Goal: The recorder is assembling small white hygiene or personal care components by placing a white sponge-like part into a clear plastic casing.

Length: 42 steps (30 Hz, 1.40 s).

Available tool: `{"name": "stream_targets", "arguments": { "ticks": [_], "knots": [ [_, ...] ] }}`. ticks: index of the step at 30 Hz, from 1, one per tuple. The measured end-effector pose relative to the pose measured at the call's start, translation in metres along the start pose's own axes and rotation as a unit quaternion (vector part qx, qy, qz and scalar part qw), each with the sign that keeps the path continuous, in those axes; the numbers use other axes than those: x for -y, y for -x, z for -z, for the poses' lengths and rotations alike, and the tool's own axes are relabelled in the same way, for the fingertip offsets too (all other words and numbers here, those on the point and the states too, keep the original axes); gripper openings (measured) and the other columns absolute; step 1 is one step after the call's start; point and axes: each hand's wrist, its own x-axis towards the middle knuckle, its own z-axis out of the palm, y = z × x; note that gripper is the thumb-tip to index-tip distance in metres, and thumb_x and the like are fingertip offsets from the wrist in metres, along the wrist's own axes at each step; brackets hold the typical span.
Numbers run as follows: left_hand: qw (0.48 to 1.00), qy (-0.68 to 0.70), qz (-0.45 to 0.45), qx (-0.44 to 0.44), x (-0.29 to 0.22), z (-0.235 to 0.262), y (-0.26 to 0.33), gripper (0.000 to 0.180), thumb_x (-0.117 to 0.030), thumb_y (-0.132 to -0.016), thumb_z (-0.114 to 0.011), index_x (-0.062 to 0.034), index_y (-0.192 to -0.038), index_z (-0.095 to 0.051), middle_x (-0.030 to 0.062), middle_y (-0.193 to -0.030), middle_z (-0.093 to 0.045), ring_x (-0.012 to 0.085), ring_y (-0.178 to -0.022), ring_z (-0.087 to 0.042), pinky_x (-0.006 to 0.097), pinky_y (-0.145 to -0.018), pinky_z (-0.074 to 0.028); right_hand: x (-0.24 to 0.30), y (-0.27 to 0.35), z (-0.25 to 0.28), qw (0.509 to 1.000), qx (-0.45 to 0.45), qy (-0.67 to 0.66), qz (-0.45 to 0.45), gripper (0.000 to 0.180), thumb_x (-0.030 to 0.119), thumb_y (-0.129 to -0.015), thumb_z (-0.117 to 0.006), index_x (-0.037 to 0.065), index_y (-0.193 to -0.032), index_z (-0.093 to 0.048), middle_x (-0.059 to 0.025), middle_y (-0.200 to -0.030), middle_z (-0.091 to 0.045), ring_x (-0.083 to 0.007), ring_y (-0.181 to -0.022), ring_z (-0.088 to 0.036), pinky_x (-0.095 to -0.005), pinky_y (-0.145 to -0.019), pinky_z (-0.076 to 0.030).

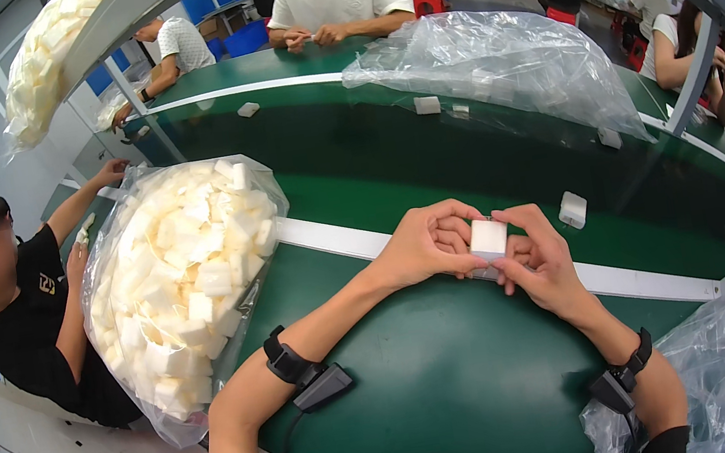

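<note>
Both my hands hold one small white block-shaped piece (488,238) with a pale, greyish lower part, above the green work surface (424,386). My left hand (426,243) grips its left side, thumb in front and fingers curled behind. From the right, my right hand (542,254) closes on it with thumb and forefinger. Fingers cover its sides and bottom edge, so I cannot make out what it is exactly. Just right of my right hand, a similar white piece (573,210) lies on the green belt (327,175). Black straps with small devices circle both forearms.
A large clear bag (189,290) of cream-white blocks stands at my left. Empty-looking clear plastic (487,53) lies across the belt; more plastic (720,360) sits at lower right. A white rail (642,280) runs along the belt. Co-workers sit left and opposite.
</note>
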Motion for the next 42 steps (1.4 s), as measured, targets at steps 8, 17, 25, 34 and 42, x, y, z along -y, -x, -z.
{"name": "stream_targets", "arguments": {
  "ticks": [8, 17, 25, 34, 42],
  "knots": [
    [0.998, 0.013, -0.042, -0.047, 0.014, -0.006, -0.005, 0.072, -0.003, -0.089, -0.073, -0.0037, -0.150, -0.034, 0.0186, -0.119, -0.062, 0.0188, -0.097, -0.069, 0.029, -0.076, -0.058, -0.013, 0.007, -0.001, 0.989, -0.078, 0.124, 0.013, 0.060, 0.000, -0.087, -0.070, 0.002, -0.141, -0.045, -0.0123, -0.131, -0.043, -0.0135, -0.091, -0.063, -0.0243, -0.066, -0.055],
    [0.987, 0.033, -0.027, -0.153, 0.047, 0.009, -0.002, 0.048, -0.012, -0.096, -0.066, -0.0023, -0.139, -0.048, 0.0108, -0.114, -0.061, 0.0183, -0.103, -0.066, 0.032, -0.090, -0.056, -0.008, 0.047, -0.003, 0.939, -0.015, 0.341, 0.041, 0.046, 0.010, -0.090, -0.067, -0.007, -0.126, -0.044, -0.0206, -0.121, -0.043, -0.0359, -0.115, -0.052, -0.0395, -0.097, -0.050],
    [0.993, -0.098, 0.030, -0.058, 0.027, 0.040, -0.019, 0.021, -0.014, -0.099, -0.061, -0.0007, -0.115, -0.062, 0.0044, -0.091, -0.062, 0.0091, -0.074, -0.062, 0.020, -0.060, -0.052, 0.149, 0.183, 0.021, 0.868, 0.150, 0.455, -0.134, 0.023, 0.017, -0.093, -0.061, -0.004, -0.100, -0.053, -0.0148, -0.095, -0.057, -0.0317, -0.094, -0.062, -0.0432, -0.078, -0.053],
    [0.866, -0.440, -0.061, -0.228, 0.054, 0.277, 0.018, 0.028, -0.014, -0.101, -0.059, -0.0016, -0.125, -0.062, 0.0072, -0.109, -0.066, 0.0182, -0.105, -0.064, 0.030, -0.089, -0.051, 0.180, 0.341, 0.058, 0.678, -0.116, 0.594, -0.417, 0.020, 0.005, -0.083, -0.057, -0.006, -0.100, -0.054, -0.0236, -0.097, -0.057, -0.0405, -0.097, -0.057, -0.0482, -0.087, -0.048],
    [0.464, -0.801, 0.101, -0.364, 0.074, 0.380, 0.045, 0.055, -0.055, -0.096, -0.058, -0.0174, -0.136, -0.061, 0.0277, -0.134, -0.054, 0.0426, -0.123, -0.054, 0.048, -0.106, -0.041, 0.146, 0.370, 0.114, 0.507, -0.140, 0.719, -0.454, 0.010, 0.000, -0.079, -0.057, -0.005, -0.081, -0.065, -0.0237, -0.092, -0.067, -0.0378, -0.089, -0.066, -0.0487, -0.092, -0.047]
  ]
}}
